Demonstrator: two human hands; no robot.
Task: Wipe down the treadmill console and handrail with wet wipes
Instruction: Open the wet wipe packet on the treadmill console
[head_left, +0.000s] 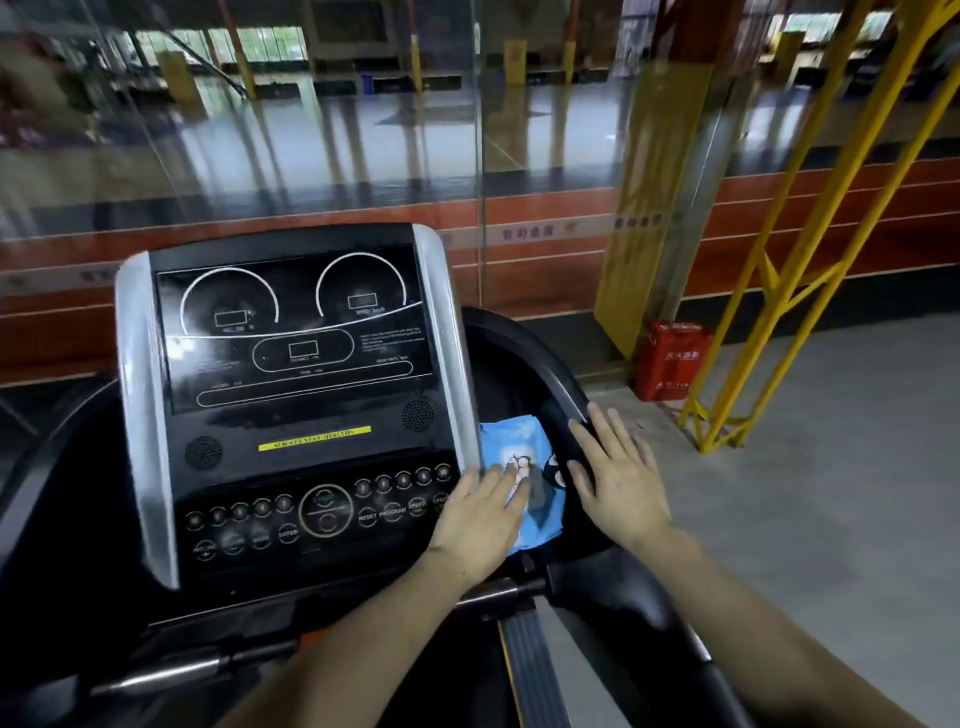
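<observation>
Setting: gym, glass wall ahead.
Hands: my left hand (480, 512) flat on wipes pack (524, 480); right hand (621, 480) spread, empty.
Progress: console (291, 374), handrail (561, 400) unwiped; no wipe out.

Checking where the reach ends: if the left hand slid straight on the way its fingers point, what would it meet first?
The left hand already lies on the wipes pack; beyond that, probably the black handrail, though depth is unclear.

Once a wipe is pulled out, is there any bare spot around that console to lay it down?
Crowded on the right: the blue wipes pack fills the side tray, with the left hand on it and the right hand on the handrail. Bare patches: the strip between the yellow sticker and the buttons, and the console's display panel.
</observation>
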